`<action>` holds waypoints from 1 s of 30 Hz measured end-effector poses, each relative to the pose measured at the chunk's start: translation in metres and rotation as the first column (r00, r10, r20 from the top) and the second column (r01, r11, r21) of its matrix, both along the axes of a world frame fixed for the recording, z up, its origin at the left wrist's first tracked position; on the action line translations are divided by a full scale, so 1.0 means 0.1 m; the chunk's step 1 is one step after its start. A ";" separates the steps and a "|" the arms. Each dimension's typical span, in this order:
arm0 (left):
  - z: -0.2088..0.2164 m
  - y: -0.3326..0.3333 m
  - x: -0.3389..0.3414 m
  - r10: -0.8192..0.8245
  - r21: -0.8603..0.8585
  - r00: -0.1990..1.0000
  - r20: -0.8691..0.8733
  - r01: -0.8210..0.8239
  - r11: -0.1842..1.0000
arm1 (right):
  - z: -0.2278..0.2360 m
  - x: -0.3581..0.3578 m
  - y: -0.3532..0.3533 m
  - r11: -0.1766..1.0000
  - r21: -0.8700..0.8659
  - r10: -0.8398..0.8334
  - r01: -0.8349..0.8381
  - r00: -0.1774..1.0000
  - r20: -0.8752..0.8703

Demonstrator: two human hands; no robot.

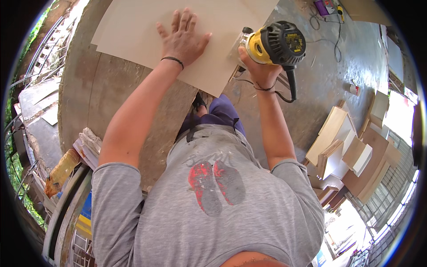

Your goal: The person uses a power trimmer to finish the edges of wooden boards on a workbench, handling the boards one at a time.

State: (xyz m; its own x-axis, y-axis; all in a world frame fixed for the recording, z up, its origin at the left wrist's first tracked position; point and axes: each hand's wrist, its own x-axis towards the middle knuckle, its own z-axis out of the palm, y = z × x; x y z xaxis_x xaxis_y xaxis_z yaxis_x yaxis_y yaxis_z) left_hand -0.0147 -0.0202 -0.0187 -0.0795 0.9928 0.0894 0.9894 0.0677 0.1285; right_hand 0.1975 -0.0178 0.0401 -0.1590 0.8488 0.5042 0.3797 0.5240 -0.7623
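Observation:
My left hand [183, 41] lies flat with spread fingers on a large pale board [129, 33], a dark band round its wrist. At the board's right edge, my right hand [260, 69] is wrapped round a yellow and black trim router [278, 43]. The router's clear base rests against the board's edge; its bit is hidden. From the router's black top a thick cord [291, 84] hangs down and loops past my right wrist. One corner of the board points toward my legs.
A purple device [324, 7] with cables lies on the concrete floor [320, 58] at far right. Stacked wood panels and box pieces [331, 129] stand to my right, near a small container [354, 89]. Scrap wood [86, 144] and rubble lie at left.

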 end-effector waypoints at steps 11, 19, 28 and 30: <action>0.13 -0.01 0.01 -0.001 -0.096 1.000 -0.030 -0.002 0.995 | -0.09 0.16 0.84 0.992 0.093 -0.073 0.084 0.990 -0.119; 0.18 -0.05 0.00 0.000 -0.143 1.000 -0.029 -0.004 0.990 | -0.07 0.33 1.48 0.990 0.061 -0.124 0.125 0.992 -0.026; 0.19 -0.08 -0.03 -0.027 -0.117 0.999 0.025 0.030 0.993 | 0.01 0.43 2.21 0.980 0.130 -0.147 0.153 0.987 -0.058; 0.20 -0.09 -0.03 -0.033 -0.108 0.998 0.045 0.038 0.993 | -0.01 0.49 2.39 0.974 0.143 -0.169 0.175 0.984 -0.049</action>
